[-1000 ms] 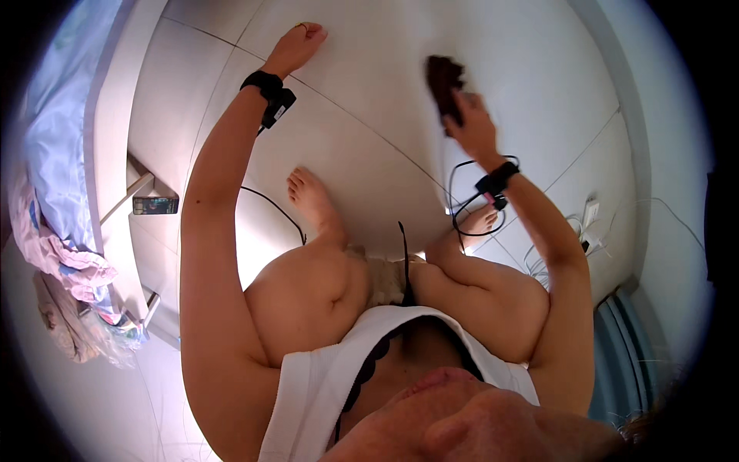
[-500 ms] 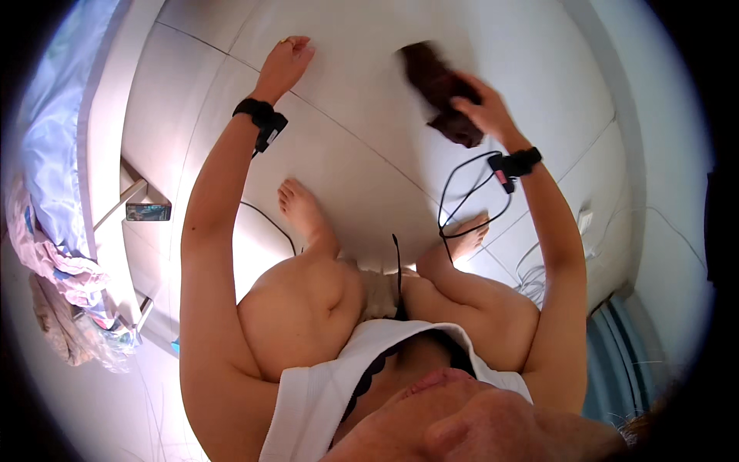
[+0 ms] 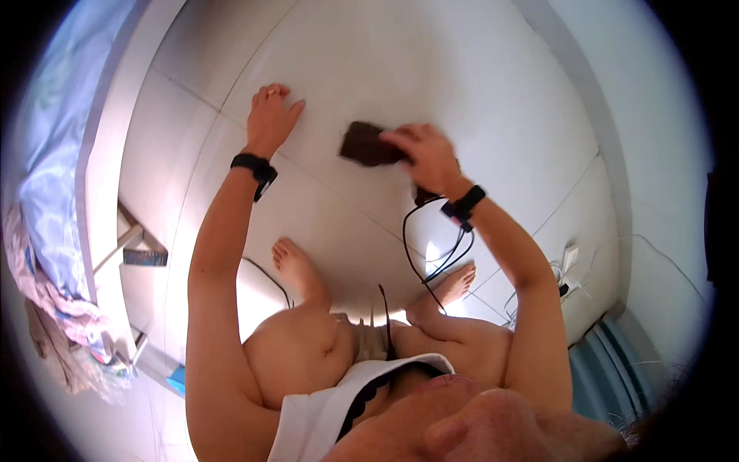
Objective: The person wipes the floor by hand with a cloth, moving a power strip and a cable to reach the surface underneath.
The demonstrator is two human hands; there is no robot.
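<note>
A dark brown cloth [image 3: 368, 145] is in my right hand [image 3: 426, 158], over the pale tiled floor. Its flat end reaches left past my fingers, and a darker bit shows beneath the wrist. Whether the cloth touches the tiles I cannot tell. To the left, my left hand [image 3: 271, 119] is held out over the floor with nothing in it, its fingers slightly bent and the thumb apart. A ring shows on one finger. Both wrists wear black bands, and a loose black cable [image 3: 408, 246] hangs below the right one.
Along the left runs a bed-like edge with light-blue fabric [image 3: 58, 154] and bunched pink cloth [image 3: 58, 304]. A small dark box [image 3: 145, 258] is beside it. White wall [image 3: 654, 154], a white power strip [image 3: 570, 256] and a blue-grey ridged object [image 3: 608, 369] are right. My bare feet [image 3: 296, 269] stand between.
My right hand has swung left and nearer with the cloth, which hung looser before. My left hand has come slightly nearer, and its thumb has spread from the fingers.
</note>
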